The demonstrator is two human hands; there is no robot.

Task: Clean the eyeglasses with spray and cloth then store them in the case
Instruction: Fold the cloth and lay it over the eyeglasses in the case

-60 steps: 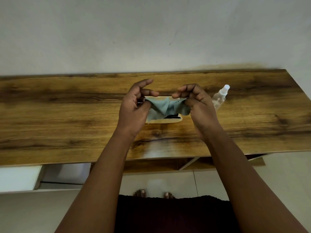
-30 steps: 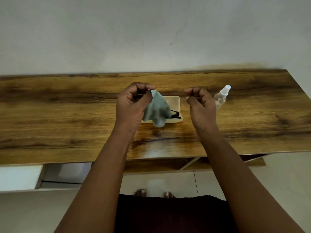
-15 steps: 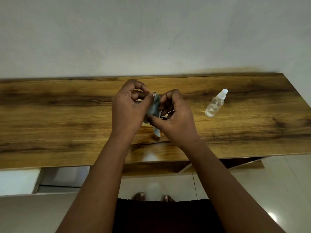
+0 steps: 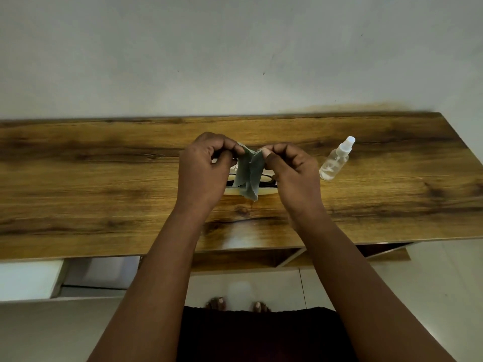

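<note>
A grey-green cleaning cloth point(image 4: 248, 173) hangs folded between my hands above the table. My left hand point(image 4: 202, 168) pinches its top left corner and my right hand point(image 4: 292, 169) pinches its top right corner, thumbs close together. Behind the cloth lies the open cream eyeglass case point(image 4: 265, 190), mostly hidden by my hands. Dark-framed eyeglasses point(image 4: 266, 179) lie inside it, only a strip of frame showing. A small clear spray bottle point(image 4: 335, 160) with a white nozzle lies tilted on the table just right of my right hand.
The wooden table point(image 4: 91, 184) stands against a pale wall, with its front edge near me. A shelf sits under the tabletop. Below are a white floor and my feet.
My right hand let go of the cloth, then came back and gripped it again. Both hands now hold the cloth's top corners slightly apart, so it hangs folded over the case.
</note>
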